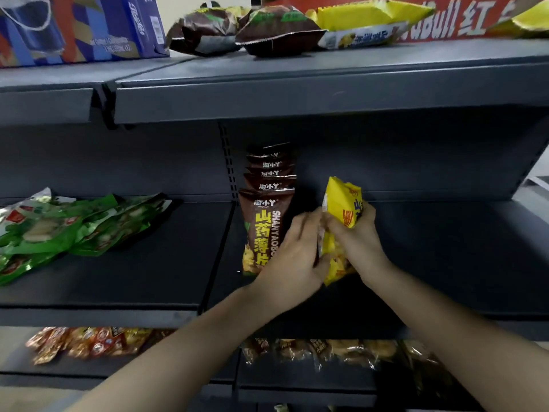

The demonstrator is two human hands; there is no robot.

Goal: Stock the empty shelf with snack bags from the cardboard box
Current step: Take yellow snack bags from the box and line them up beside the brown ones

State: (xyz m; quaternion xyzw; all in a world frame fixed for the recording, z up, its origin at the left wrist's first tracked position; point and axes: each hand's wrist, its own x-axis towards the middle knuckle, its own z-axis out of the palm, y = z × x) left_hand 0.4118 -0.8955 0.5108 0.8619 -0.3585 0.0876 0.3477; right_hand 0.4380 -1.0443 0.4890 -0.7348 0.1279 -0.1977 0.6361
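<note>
Both hands are setting a yellow snack bag [341, 200] upright on the dark middle shelf [445, 248].

The right hand [358, 237] is gripping the bag's middle, fingers curling round its front. The left hand [292, 254] is pinching the bag's left edge and brushing the front of the row of brown yam-chip bags [266, 209] just beside it. The puffy bag is leaning and has nothing supporting its right side, so it is likely to topple once released. The left knuckles could also knock over the brown row.

A row of bags [266, 227] stands on the shelf [445, 248], left of the held bag [344, 203].
</note>
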